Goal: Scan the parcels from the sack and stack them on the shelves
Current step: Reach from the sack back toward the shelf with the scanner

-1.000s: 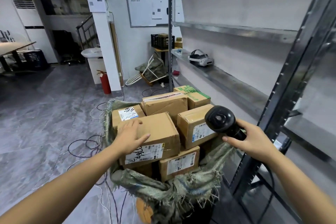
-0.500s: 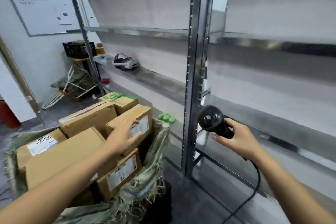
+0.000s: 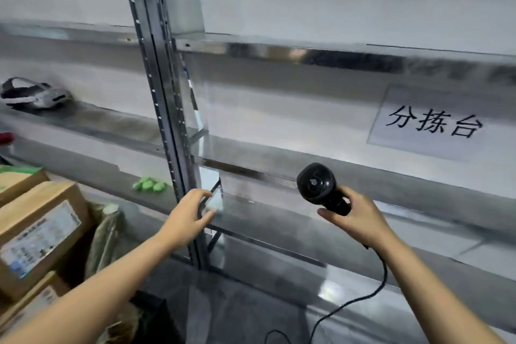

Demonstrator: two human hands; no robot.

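Brown cardboard parcels [image 3: 39,232] with white labels sit in a frayed green sack [image 3: 106,234] at the lower left. My right hand [image 3: 360,220] grips the handle of a black barcode scanner [image 3: 315,184], whose round head faces me in front of the metal shelves [image 3: 307,167]. Its cable hangs down to the floor. My left hand [image 3: 192,215] is off the parcels and reaches to the shelf upright [image 3: 170,131]. Its thumb and fingers pinch a small flat glossy device [image 3: 216,200] leaning there. What this device is cannot be made out.
A white headset [image 3: 33,95] lies on the shelf at the far left. Several small green pieces [image 3: 148,184] lie on a lower shelf beside the upright. A paper sign with black characters [image 3: 435,123] hangs on the wall at right. Grey floor lies below.
My view has swung right from the sack to the shelves. My left hand left the parcels and moved to the flat device at the upright. The scanner stays in my right hand.
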